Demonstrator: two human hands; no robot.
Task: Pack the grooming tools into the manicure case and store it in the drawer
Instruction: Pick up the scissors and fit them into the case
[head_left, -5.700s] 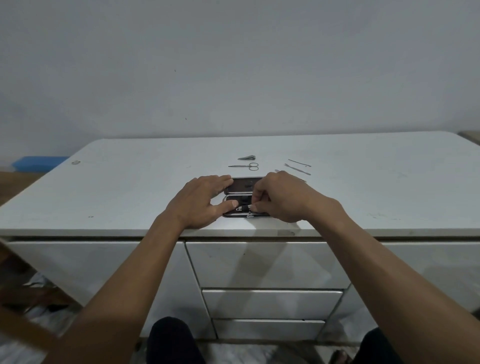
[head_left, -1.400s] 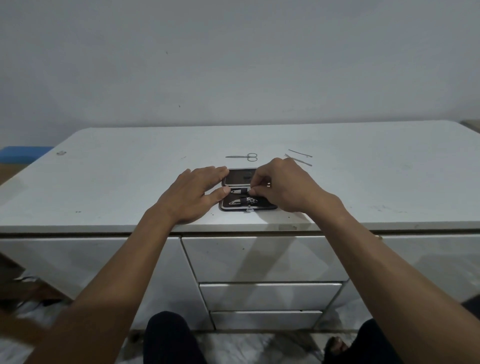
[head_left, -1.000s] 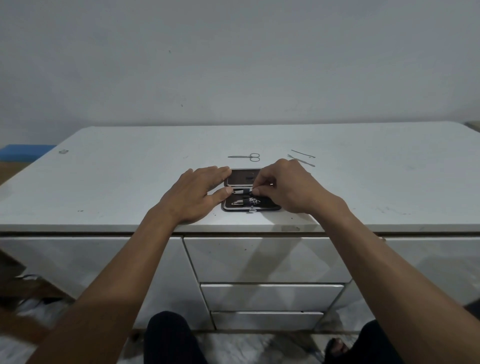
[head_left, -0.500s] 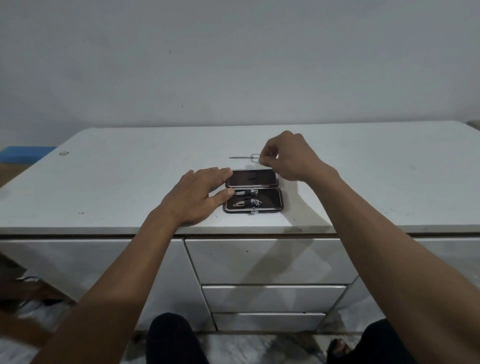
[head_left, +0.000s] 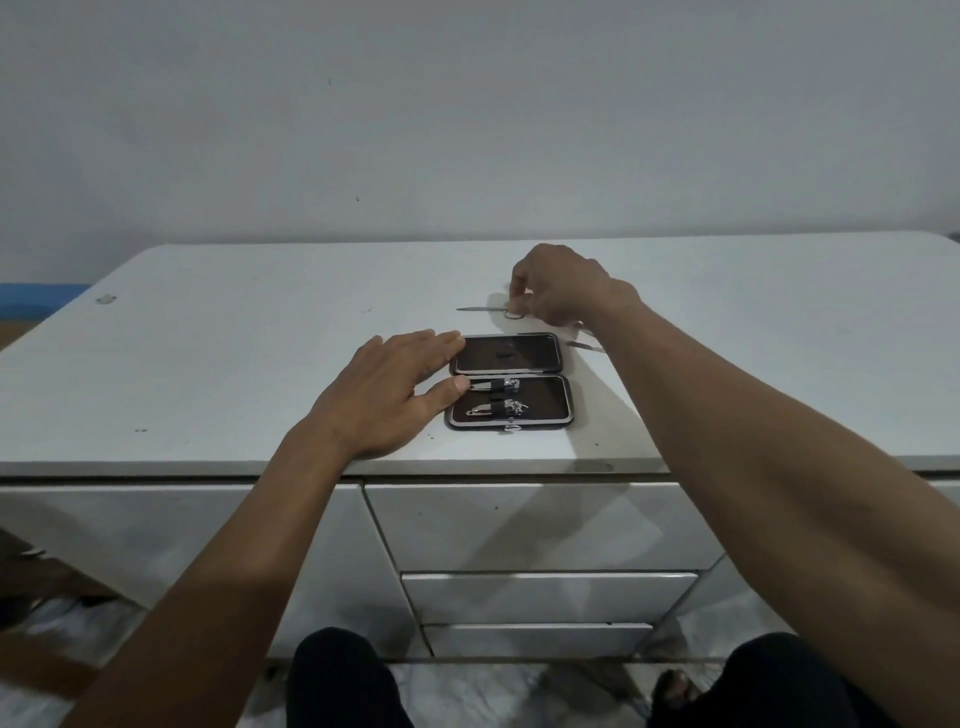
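The open manicure case (head_left: 511, 382) lies on the white cabinet top (head_left: 260, 338). The left hand (head_left: 387, 395) rests flat at its left edge, grasping nothing. Just behind the case, the right hand (head_left: 563, 291) pinches the handle of the small scissors (head_left: 488, 309).

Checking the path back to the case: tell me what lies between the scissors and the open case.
Head view: nothing. Only bare white tabletop separates the scissors, at the right hand, from the case.

The room was dim and grey. Soft shadows lay on the white table (head_left: 208, 364) under both arms. The table edges curved from the wide lens, and the bottom corners looked blurry
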